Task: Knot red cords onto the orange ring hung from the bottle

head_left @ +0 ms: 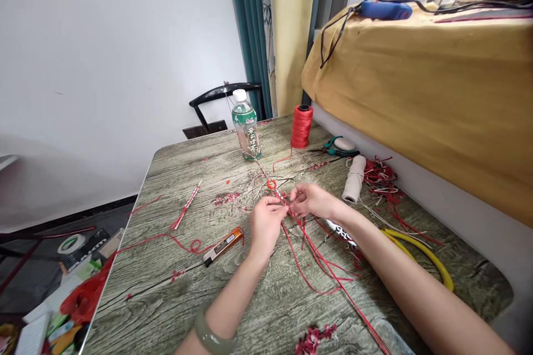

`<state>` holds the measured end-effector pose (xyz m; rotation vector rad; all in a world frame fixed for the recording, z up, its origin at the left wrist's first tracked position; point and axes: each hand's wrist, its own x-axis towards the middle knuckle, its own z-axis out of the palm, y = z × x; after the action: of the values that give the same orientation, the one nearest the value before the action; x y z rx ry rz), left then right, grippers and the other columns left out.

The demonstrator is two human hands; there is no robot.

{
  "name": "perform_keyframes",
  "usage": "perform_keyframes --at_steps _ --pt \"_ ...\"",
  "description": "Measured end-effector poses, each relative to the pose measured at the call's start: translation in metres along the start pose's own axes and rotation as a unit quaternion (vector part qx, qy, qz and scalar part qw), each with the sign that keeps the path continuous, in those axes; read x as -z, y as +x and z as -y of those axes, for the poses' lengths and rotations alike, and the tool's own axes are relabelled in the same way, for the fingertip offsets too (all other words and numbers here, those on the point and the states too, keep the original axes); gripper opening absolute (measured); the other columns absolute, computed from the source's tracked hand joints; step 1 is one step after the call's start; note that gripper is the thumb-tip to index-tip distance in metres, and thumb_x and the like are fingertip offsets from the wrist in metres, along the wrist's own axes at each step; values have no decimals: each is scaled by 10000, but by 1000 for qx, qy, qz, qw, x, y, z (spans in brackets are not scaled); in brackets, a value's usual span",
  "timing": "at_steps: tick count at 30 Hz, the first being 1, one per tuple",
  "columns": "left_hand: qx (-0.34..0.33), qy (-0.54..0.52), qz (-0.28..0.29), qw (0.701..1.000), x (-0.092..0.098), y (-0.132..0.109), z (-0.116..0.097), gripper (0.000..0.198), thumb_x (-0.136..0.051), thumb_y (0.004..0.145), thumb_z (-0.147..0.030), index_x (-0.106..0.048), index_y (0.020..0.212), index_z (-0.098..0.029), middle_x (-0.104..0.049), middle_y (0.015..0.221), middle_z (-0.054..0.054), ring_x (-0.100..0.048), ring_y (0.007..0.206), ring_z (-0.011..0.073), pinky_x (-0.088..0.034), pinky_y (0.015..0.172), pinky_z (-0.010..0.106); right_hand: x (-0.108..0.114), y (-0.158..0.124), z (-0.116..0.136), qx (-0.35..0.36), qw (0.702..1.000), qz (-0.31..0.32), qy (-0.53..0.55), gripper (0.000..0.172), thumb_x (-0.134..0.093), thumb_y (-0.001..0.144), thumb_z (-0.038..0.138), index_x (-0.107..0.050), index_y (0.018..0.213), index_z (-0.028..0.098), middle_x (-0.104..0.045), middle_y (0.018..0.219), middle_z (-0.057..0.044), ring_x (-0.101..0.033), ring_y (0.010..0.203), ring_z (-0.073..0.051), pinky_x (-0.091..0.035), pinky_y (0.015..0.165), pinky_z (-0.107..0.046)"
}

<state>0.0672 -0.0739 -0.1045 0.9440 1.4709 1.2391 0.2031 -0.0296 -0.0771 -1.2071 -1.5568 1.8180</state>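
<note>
My left hand (pixel 267 222) pinches a braided piece of red and white cord (pixel 278 194) near the table's middle. Close beside it on the right, my right hand (pixel 306 199) has its fingers closed on the same red cords. An orange-red ring (pixel 271 184) is at the far end of the braid, with a thin string running from it toward the bottle. Loose red strands (pixel 320 258) trail from under my hands toward the front right of the table.
A green-labelled bottle (pixel 246 126) and a red thread spool (pixel 302 126) stand behind. Pliers (pixel 333 147), a white cord roll (pixel 355 179) and yellow tubing (pixel 433 260) are right. A box cutter (pixel 224 246) and short braid (pixel 187 203) lie left on the wooden table (pixel 166 177).
</note>
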Motion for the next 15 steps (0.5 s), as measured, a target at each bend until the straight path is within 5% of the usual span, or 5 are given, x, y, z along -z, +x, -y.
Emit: perform_keyframes --at_steps 15 --pt "-13 -2 -15 1000 -3 -2 0 284 -643 585 -191 -511 832 -147 -641 668 38 -577 579 122 -417 580 237 1 2 -4 -4 998 -38 -44 205 -589 553 122 -416 651 172 -553 506 57 -511 425 -76 -415 429 -188"
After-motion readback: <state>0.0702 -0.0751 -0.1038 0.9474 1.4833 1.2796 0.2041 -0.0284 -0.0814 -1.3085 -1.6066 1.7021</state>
